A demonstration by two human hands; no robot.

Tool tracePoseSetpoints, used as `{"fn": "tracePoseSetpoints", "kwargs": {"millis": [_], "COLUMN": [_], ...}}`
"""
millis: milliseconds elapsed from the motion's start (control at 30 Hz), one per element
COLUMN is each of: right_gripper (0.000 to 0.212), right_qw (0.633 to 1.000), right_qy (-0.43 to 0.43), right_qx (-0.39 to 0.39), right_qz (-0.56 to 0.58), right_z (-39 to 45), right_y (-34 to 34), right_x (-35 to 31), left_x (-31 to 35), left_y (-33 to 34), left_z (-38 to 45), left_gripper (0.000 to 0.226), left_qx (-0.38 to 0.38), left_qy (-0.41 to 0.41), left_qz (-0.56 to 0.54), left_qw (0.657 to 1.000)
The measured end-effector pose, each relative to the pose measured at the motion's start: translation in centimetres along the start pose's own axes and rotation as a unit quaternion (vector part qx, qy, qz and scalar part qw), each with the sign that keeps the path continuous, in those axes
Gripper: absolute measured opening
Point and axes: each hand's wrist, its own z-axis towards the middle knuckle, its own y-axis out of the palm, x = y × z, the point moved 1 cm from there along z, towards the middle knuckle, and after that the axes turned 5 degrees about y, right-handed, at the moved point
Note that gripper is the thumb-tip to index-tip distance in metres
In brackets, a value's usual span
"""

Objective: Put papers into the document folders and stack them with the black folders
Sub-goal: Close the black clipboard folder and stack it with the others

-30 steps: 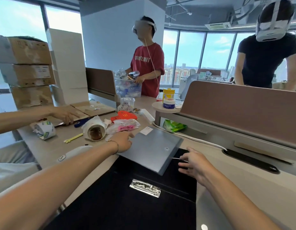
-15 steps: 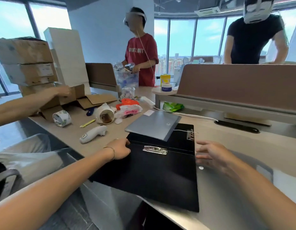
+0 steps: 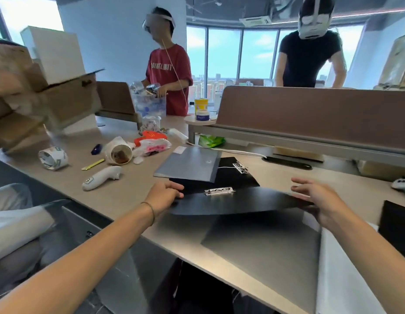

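Observation:
I hold a black folder with a metal clip tilted above the desk, its near edge raised. My left hand grips its left edge. My right hand holds its right corner, fingers spread over the top. Beneath it a grey document folder lies flat on the desk, with white paper at its right side. Further back, another grey document folder rests partly on a second black folder that has its own clip.
A white controller, a tape roll, a cup, snack bags and a yellow strip litter the desk's left. Someone's arms at the far left hold a blurred cardboard box. A brown divider runs behind. Two people stand beyond it.
The black folder's near edge has come up off the desk in both my hands, uncovering the grey folder below. At the left the cardboard box has been lifted.

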Motion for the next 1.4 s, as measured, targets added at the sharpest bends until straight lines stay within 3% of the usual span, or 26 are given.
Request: {"fn": "tracePoseSetpoints", "kwargs": {"millis": [167,333,467,600,667,767,833,933,1233,1400], "right_gripper": [0.048,0.041,0.049,0.029,0.028,0.037,0.041,0.044,0.051,0.077], "right_qw": [0.981,0.976,0.987,0.981,0.984,0.989,0.991,0.993,0.996,0.994], "right_qy": [-0.032,0.002,0.028,0.066,0.071,0.051,0.045,0.048,0.039,0.041], "right_qx": [0.086,0.043,0.048,0.068,0.069,0.064,0.071,0.079,0.080,0.093], "right_qz": [0.172,0.213,0.152,0.171,0.150,0.120,0.105,0.076,0.010,-0.037], "right_z": [-1.4,-3.0,-3.1,-2.2,-1.6,-0.3,0.7,2.0,3.8,3.7], "right_y": [-3.1,-3.4,-3.5,-4.4,-5.1,-6.3,-7.1,-8.1,-11.5,-13.6], "right_x": [0.5,1.1,1.2,1.4,1.4,1.5,1.7,1.9,0.8,1.1], "left_x": [1.5,2.4,3.3,4.6,5.1,4.5,3.6,2.5,0.0,-0.6], "left_y": [6.1,13.2,18.0,21.3,21.3,21.5,21.8,21.7,17.1,15.3], "left_z": [-1.6,-2.8,-4.0,-4.1,-3.0,0.5,3.4,6.9,9.2,9.3], "left_gripper": [0.025,0.031,0.032,0.027,0.025,0.040,0.050,0.054,0.055,0.050], "left_qx": [-0.051,-0.120,-0.159,-0.177,-0.129,-0.121,-0.176,-0.213,-0.129,-0.060], "left_qy": [0.020,0.053,0.088,0.123,0.211,0.319,0.302,0.260,0.243,0.189], "left_qz": [-0.055,-0.053,-0.018,0.035,0.195,0.397,0.464,0.493,0.519,0.569], "left_qw": [0.997,0.990,0.983,0.976,0.949,0.852,0.814,0.802,0.810,0.798]}}
